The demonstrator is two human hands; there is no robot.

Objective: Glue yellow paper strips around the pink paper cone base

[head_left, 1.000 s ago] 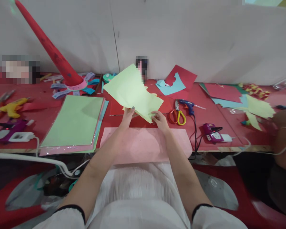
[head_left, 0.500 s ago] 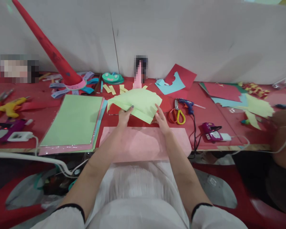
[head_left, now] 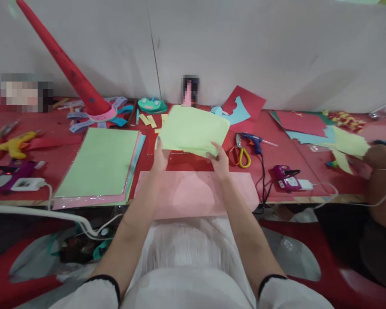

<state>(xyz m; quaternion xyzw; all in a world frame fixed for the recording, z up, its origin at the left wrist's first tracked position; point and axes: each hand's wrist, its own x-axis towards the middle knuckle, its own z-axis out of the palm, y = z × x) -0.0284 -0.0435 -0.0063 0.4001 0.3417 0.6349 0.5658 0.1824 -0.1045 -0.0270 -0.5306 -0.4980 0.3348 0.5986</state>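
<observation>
Yellow-green paper sheet [head_left: 193,128] held over the bench [head_left: 292,154], beyond the pink sheet [head_left: 193,195]. Left hand [head_left: 160,159] pinches its near left corner; right hand [head_left: 220,163] grasps the near edge, right side. Judgement: light, even grip best, lest it crease. Long axis looks left-to-right, right end slightly nearer the wearer.
</observation>
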